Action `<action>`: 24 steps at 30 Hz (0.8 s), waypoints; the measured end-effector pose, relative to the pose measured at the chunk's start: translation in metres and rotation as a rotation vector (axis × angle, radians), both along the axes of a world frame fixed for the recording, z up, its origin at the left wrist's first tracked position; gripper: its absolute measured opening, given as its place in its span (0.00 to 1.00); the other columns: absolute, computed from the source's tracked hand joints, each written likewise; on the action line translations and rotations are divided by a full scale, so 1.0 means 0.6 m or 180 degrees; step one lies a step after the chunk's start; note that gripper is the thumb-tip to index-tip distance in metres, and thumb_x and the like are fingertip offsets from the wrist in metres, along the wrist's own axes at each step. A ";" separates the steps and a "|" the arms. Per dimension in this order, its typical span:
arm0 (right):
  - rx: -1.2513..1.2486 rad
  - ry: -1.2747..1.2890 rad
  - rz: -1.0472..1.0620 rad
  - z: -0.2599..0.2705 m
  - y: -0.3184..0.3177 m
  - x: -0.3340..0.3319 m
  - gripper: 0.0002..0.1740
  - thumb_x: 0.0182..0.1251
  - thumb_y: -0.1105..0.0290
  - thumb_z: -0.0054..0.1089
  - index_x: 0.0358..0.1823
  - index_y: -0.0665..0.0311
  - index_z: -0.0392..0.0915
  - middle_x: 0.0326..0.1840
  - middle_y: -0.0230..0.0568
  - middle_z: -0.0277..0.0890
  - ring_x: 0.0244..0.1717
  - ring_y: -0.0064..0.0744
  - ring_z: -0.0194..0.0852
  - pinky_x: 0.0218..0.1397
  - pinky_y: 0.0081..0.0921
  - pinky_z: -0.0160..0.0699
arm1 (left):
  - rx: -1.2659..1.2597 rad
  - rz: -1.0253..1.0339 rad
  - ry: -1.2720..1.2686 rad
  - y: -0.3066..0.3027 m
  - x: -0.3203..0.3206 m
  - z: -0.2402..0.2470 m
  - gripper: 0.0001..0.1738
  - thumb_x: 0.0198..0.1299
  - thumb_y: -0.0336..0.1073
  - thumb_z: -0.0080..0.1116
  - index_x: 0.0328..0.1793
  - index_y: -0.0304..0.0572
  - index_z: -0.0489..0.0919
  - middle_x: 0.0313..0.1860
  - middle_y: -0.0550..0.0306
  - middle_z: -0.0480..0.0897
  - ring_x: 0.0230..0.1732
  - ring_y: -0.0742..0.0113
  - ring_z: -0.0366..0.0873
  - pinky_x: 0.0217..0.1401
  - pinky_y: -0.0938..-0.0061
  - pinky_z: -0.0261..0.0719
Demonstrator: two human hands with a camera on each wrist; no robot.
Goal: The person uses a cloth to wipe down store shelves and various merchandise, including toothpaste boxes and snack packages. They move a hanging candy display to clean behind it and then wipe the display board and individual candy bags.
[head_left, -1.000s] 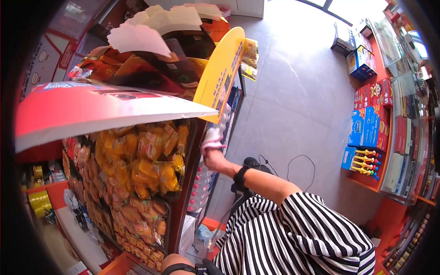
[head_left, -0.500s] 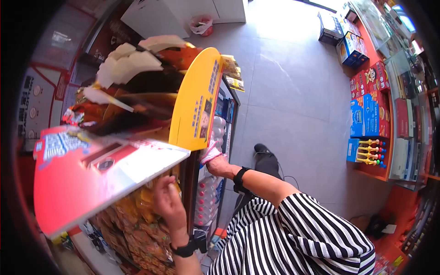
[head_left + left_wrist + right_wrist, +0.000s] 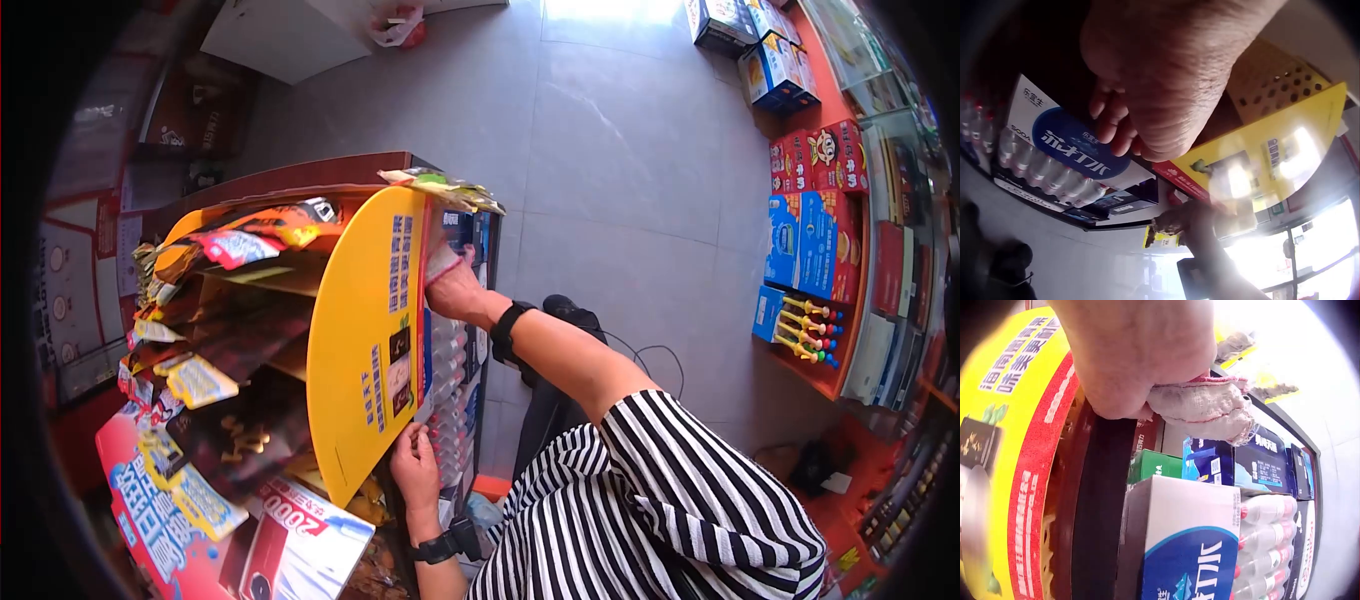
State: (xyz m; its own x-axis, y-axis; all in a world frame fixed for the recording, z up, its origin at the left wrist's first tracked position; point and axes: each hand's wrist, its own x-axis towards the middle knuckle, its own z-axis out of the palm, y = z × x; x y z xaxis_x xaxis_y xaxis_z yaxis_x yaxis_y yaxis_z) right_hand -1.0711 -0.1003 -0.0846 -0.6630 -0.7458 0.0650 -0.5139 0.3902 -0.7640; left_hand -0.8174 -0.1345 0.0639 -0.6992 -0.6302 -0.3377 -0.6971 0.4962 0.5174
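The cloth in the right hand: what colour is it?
The cloth is off-white with a pink-red edge, clearest in the right wrist view.

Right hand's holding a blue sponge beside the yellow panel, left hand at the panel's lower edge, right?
No: the right hand grips a whitish-pink cloth, not a sponge (right wrist view). It is beside the yellow panel, left hand at its lower edge.

Pink-white cloth (image 3: 1204, 411), crumpled, was bunched in the right hand (image 3: 457, 292) against the far upper edge of the yellow panel (image 3: 365, 330). The panel stood upright, red-edged, bearing blue print.
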 end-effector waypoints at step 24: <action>-0.0839 -0.0261 -0.0514 0.002 -0.006 -0.036 0.23 0.49 0.79 0.50 0.51 0.70 0.71 0.52 0.62 0.69 0.56 0.61 0.66 0.54 0.45 0.70 | 0.0087 0.1033 0.0249 -0.056 0.055 -0.123 0.17 0.64 0.25 0.52 0.58 0.24 0.67 0.52 0.47 0.77 0.44 0.62 0.81 0.43 0.75 0.80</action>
